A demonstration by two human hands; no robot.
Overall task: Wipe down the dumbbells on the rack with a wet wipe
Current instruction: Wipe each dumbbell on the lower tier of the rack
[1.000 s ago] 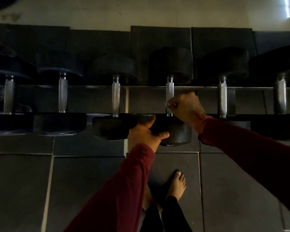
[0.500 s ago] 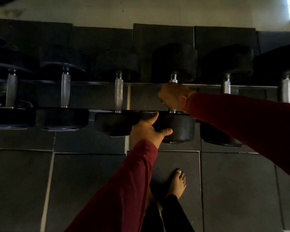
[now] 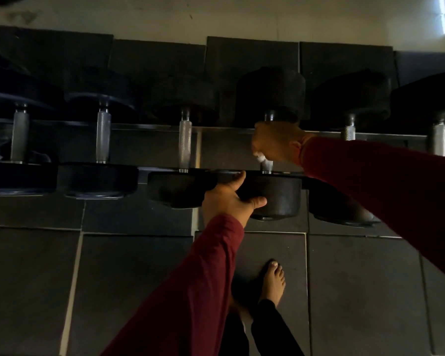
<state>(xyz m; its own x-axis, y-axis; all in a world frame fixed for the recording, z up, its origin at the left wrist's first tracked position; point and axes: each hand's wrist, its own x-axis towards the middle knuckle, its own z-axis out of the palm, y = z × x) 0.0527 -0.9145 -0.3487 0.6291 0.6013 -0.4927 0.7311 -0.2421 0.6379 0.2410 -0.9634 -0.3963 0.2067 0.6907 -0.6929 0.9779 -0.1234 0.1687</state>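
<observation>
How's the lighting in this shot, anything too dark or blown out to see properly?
Head view: dim overall; the black dumbbell heads merge into shadow, while the knurled handles catch some light. A blown-out glare patch sits top right. The right hand and wet wipe stay readable; the left hand too. Wide-angle bending shows along the rack rail.

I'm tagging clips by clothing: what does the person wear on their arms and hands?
Both arms are covered by long dark red sleeves reaching the wrists. The left hand and right hand are bare, with no gloves; the dim light hides any rings or watch.
</observation>
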